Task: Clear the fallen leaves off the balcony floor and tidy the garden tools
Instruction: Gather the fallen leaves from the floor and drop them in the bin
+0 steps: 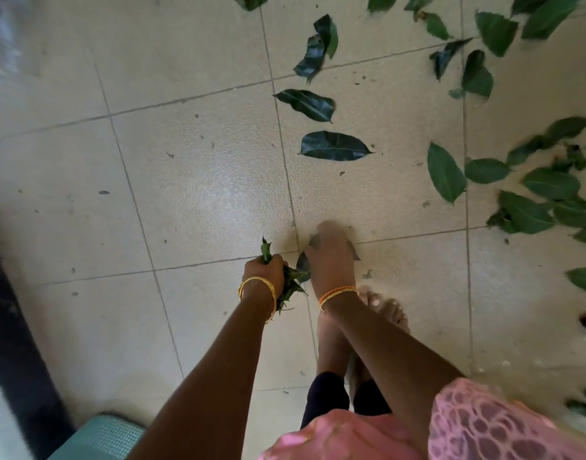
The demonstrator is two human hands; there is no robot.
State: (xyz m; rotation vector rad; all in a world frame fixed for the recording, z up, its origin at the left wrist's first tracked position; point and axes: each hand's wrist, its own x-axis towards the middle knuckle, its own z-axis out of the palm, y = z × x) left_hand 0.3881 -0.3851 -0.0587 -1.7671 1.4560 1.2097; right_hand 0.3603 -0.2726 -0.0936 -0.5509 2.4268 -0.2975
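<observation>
Gripping a bunch of gathered leaves, the left hand is curled tight around it low over the tiled floor. Just beside it, the right hand reaches onto a leaf; blur hides its grip. Loose leaves lie scattered further right.

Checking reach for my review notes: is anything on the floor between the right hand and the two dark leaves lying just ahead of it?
Nothing visible. Bare tile lies between the right hand and the nearer dark leaf; the second dark leaf lies just beyond. The left hand grips a bunch of leaves, off to the side.
</observation>
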